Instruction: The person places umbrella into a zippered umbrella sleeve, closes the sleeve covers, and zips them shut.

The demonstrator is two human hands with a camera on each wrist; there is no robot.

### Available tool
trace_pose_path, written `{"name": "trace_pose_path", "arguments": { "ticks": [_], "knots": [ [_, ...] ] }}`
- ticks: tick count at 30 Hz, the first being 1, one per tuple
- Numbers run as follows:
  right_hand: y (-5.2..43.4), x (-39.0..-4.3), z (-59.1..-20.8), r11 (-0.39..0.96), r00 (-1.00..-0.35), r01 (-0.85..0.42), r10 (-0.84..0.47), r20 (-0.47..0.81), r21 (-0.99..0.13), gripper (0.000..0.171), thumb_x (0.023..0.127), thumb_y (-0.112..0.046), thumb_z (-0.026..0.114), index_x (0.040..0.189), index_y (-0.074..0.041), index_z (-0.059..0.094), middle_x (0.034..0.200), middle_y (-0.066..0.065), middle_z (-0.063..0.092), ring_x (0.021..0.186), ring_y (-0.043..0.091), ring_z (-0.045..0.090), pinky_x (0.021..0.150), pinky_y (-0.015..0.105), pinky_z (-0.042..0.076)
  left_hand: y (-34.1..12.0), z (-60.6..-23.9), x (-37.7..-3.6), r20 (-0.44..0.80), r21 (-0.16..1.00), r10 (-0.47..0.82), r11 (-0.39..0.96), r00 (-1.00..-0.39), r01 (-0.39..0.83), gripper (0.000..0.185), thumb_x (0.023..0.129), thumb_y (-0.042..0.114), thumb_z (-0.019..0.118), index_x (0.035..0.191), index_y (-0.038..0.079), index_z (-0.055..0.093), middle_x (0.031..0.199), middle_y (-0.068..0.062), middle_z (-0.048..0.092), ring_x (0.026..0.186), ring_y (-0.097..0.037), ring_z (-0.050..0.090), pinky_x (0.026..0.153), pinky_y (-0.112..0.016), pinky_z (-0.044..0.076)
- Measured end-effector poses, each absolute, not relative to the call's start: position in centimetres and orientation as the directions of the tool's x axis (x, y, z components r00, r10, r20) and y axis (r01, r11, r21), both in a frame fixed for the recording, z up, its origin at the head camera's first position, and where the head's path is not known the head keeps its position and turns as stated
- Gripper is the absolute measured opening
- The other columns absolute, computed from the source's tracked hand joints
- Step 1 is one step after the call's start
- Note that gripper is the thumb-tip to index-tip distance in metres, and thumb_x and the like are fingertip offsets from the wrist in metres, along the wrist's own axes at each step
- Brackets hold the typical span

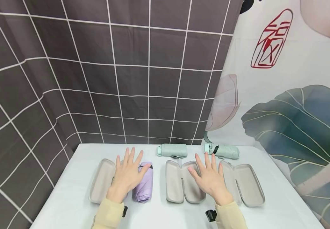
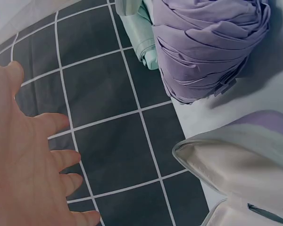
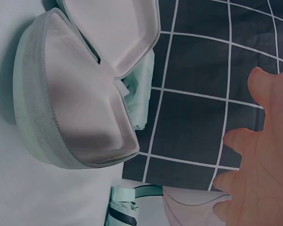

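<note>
My left hand [image 1: 128,170] is spread flat with straight fingers over the left open grey case [image 1: 102,181] and the edge of a folded purple umbrella [image 1: 145,187]. It holds nothing. My right hand [image 1: 207,173] is also spread open, above the gap between the middle open case [image 1: 173,184] and the right open case [image 1: 249,186]. In the left wrist view the palm [image 2: 28,165] is empty, with the purple umbrella [image 2: 207,47] beyond it. In the right wrist view the right hand [image 3: 262,160] is empty beside an open case [image 3: 75,108]. I cannot tell whether the hands touch anything.
Two folded mint-green umbrellas [image 1: 173,150] [image 1: 223,151] lie at the back of the white table [image 1: 67,206]. A dark tiled curtain [image 1: 110,79] hangs behind and to the left. A leaf-printed curtain [image 1: 297,121] hangs on the right.
</note>
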State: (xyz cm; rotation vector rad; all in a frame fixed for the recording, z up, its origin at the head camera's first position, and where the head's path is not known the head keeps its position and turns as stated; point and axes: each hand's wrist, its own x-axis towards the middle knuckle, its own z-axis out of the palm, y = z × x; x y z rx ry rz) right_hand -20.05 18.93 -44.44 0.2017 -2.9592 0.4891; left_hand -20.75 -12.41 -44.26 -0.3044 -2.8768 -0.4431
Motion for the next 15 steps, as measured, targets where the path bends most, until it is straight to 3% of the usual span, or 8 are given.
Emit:
{"name": "trace_pose_path", "arguments": {
  "ticks": [15],
  "knots": [
    [17.8,-20.0,-44.2,0.922,-0.982,-0.17,-0.129,0.139,-0.349,0.07,0.099,-0.059,0.039,0.154,-0.017,0.03,0.159,0.023,0.011,0.145,0.043,-0.005,0.107,0.067,-0.005,-13.1,-44.2,-20.7,0.221,0.292,0.144,0.934,-0.965,0.206,0.072,0.098,0.063,0.036,0.152,0.015,0.035,0.159,-0.018,0.017,0.147,-0.037,0.005,0.11,-0.064,-0.001]
  ]
}}
